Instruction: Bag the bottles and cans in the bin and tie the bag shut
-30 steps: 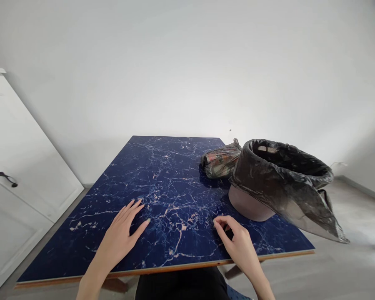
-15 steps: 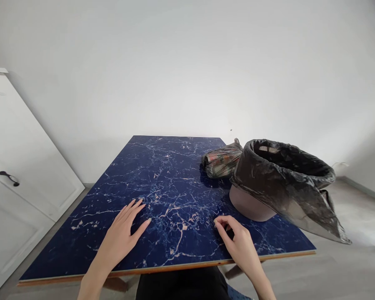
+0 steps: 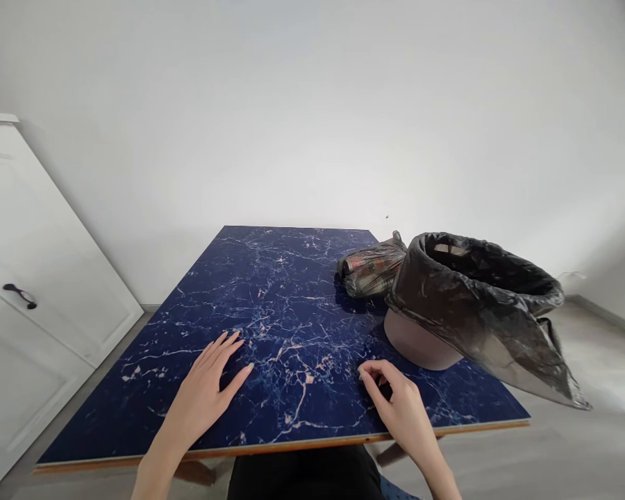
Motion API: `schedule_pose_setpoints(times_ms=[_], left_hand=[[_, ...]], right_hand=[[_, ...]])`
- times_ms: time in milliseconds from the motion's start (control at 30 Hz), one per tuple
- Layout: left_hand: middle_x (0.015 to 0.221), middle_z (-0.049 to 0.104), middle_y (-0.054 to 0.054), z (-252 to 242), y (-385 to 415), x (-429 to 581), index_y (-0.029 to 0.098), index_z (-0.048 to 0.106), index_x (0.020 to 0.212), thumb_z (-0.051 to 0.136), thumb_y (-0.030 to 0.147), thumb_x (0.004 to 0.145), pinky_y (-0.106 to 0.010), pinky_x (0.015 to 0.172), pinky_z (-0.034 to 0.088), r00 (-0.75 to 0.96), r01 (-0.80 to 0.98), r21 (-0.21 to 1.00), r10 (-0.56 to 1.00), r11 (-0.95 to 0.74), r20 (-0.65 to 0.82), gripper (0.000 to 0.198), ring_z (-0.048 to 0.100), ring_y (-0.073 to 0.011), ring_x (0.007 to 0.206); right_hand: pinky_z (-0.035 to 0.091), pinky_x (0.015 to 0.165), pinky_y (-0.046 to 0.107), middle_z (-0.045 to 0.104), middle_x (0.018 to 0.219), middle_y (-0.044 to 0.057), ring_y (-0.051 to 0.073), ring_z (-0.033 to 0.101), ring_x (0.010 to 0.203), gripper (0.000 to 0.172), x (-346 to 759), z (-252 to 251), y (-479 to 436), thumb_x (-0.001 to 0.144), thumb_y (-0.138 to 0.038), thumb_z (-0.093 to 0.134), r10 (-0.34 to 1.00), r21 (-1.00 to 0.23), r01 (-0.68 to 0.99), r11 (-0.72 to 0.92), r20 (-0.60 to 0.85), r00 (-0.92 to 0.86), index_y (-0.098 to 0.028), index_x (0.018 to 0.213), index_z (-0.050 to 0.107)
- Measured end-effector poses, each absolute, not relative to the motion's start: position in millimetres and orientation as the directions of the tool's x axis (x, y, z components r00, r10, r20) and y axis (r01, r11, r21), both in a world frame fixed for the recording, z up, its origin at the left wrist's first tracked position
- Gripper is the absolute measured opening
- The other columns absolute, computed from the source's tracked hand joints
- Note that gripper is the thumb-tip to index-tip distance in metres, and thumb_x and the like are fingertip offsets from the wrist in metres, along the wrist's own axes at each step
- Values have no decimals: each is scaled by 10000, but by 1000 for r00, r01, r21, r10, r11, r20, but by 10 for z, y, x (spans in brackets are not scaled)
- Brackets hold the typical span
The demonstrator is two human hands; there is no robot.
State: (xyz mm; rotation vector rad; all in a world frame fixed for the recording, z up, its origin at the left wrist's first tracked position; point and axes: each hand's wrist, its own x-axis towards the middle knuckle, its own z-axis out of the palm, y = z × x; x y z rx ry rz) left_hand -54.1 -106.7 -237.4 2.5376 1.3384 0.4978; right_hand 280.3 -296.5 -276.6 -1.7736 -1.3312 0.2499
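My left hand (image 3: 201, 392) lies flat on the dark blue marbled table (image 3: 271, 298), fingers stretched and thumb apart, holding nothing. My right hand (image 3: 398, 403) rests on the table near its front edge, thumb and index fingertips pressed together; whether anything small is between them cannot be made out. Beyond it stands a bin (image 3: 421, 339) lined with a black plastic bag (image 3: 463, 292), whose loose end hangs to the right. Left of the bin, touching or nearly touching it, lies a tied dark see-through bag (image 3: 372, 269) with reddish and greenish items inside.
A white cabinet (image 3: 42, 278) with a dark handle (image 3: 19, 296) stands at the left. Behind the table is a pale wall (image 3: 292, 125). Grey floor (image 3: 594, 354) shows at the right, and the table's wooden front edge (image 3: 292, 448) runs close to my body.
The whole view has shifted very slightly, so everything appears a few pixels farther right. Both hands keep their pose and place on the table.
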Motion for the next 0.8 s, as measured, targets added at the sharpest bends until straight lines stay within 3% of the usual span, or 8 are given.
schedule_pose_setpoints(times_ms=[800], left_hand=[[1731, 436, -59, -2385, -1059, -534, 275, 573, 1577, 472, 688, 1063, -645, 1302, 350, 529, 747, 354, 825, -563, 197, 667, 350, -387, 1625]], right_hand=[[560, 806, 354, 760, 1063, 72, 250, 719, 926, 319, 2813, -2782, -2969, 1109, -535, 501, 860, -757, 651, -64, 289, 420, -285, 1118, 700]])
